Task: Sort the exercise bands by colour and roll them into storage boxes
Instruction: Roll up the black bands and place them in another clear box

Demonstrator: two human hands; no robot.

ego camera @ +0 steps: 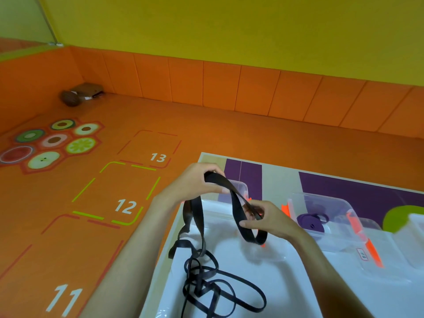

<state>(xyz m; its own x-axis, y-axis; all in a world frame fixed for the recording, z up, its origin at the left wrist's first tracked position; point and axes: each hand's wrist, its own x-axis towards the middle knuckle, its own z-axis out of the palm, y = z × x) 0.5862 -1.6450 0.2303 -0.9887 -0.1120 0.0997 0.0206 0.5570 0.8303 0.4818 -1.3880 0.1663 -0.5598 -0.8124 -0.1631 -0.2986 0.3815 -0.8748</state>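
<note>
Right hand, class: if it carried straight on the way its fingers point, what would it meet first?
Probably the hanging strands of the flat black exercise band that the right hand pinches, below the left hand; depth is unclear.

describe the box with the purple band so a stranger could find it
On the pale table, look just right of the right hand. A clear box with orange clips sits there; it alone shows a rolled purple band inside.
</note>
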